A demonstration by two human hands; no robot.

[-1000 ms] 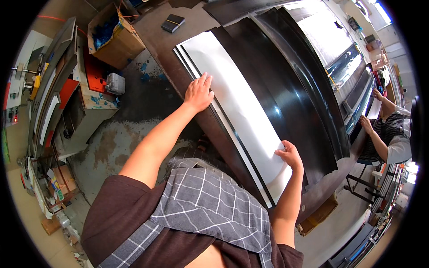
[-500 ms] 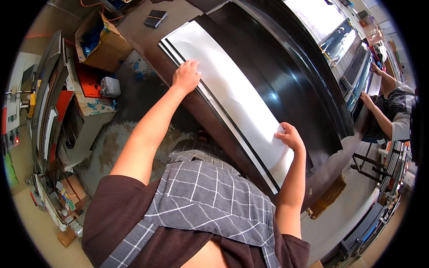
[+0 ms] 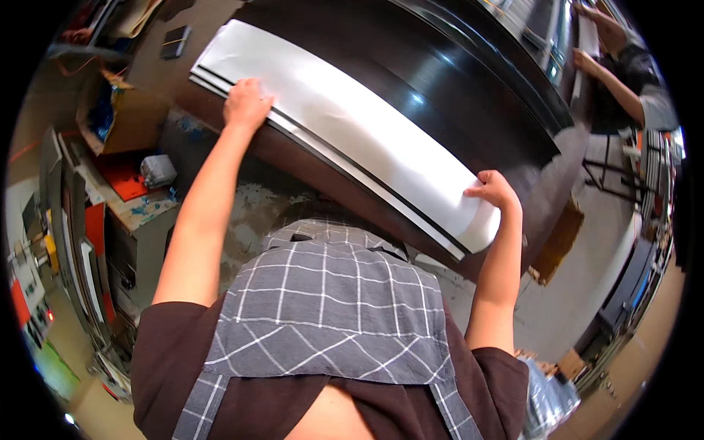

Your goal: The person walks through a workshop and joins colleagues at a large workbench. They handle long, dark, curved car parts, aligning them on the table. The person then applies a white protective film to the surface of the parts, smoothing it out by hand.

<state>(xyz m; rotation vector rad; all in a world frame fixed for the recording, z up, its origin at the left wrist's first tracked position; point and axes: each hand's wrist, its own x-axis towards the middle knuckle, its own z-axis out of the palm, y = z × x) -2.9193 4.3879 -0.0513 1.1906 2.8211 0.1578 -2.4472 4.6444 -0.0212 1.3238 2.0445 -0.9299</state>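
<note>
A long, glossy white sheet (image 3: 352, 136) lies lengthwise near the front edge of the worktable. Beneath it, dark and pale strips show along its near side. My left hand (image 3: 248, 106) is closed over the sheet's near edge toward its left end, fingers on top. At the right end, my right hand (image 3: 496, 191) pinches the sheet's far edge with the thumb on top and the fingers partly hidden underneath. Several large shiny black sheets (image 3: 440, 121) are spread on the table just beyond the white one.
On the left stand a cardboard box (image 3: 136, 117) with blue plastic inside and a bench with a red panel (image 3: 121, 178). A small banded dark stack (image 3: 175, 42) rests at the table's far left. Another person's hand (image 3: 585, 61) works at the far right. A brown carton (image 3: 559, 240) sits below the table's right end.
The view has turned, so the table and white sheet now run flatter across the picture and sit farther left. Both hands keep their places on the white sheet.
</note>
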